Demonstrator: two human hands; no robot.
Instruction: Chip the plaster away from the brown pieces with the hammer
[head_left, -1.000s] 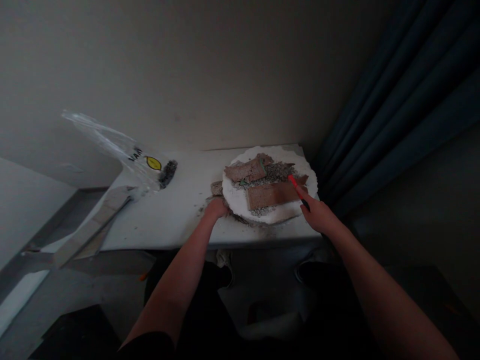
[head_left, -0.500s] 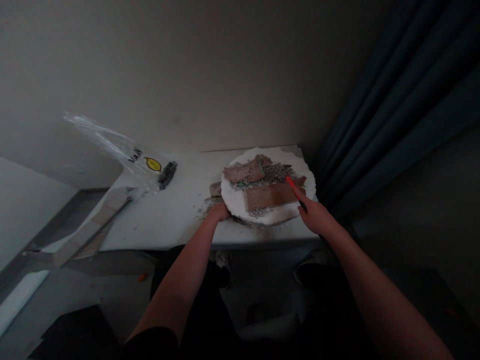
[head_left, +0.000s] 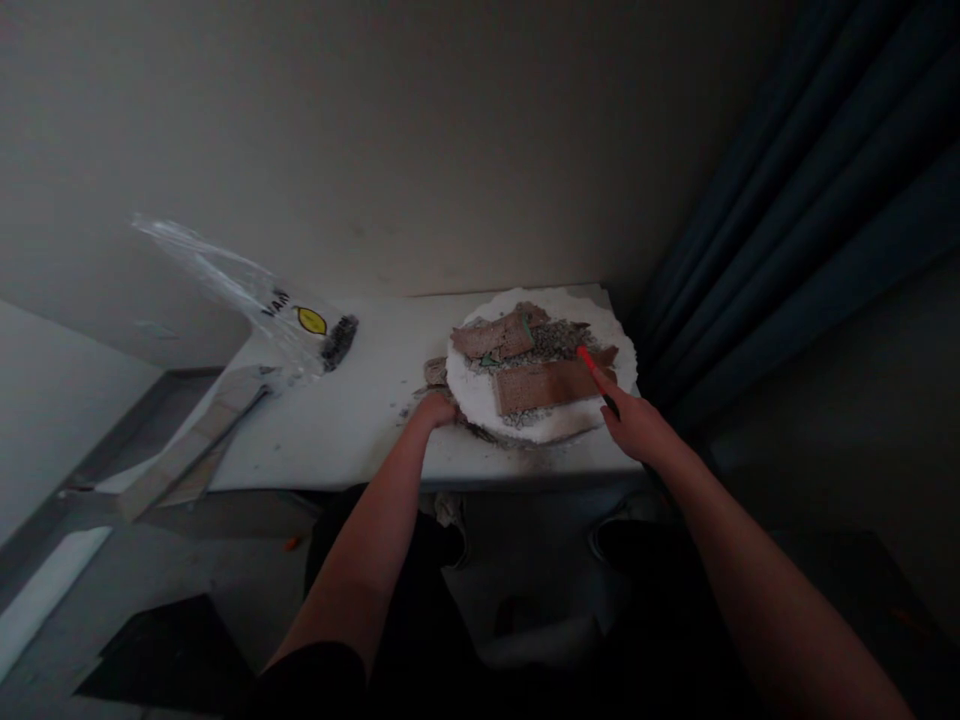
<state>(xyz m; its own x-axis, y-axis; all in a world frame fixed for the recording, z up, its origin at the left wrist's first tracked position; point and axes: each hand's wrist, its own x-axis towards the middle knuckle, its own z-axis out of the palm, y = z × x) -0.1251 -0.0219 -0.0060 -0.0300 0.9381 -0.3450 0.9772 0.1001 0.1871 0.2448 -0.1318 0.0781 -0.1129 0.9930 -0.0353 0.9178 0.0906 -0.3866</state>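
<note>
A white round board [head_left: 471, 395] with a ragged rim lies on the white table. Two flat brown textured pieces, one at the back [head_left: 491, 338] and one at the front [head_left: 544, 388], rest on it among grey gravel [head_left: 559, 342]. My left hand [head_left: 437, 410] is closed at the board's left rim, its fingertips hidden beneath the edge. In my right hand [head_left: 634, 425] is a slim red and black tool [head_left: 592, 366], gripped over the board's right side. Its red end points at the gravel beside the front brown piece; I cannot make out its kind.
A clear plastic bag [head_left: 262, 300] with a yellow print stands left on the table [head_left: 360, 430], dark grains at its bottom. Flat strips [head_left: 199, 440] overhang the table's left end. Crumbs lie near my left hand. A wall rises behind; a dark curtain [head_left: 810, 230] hangs right.
The whole view has shifted slightly, moving the table and board a little up and right in the picture. Both hands keep their places at the board, and the red tool has barely moved against it.
</note>
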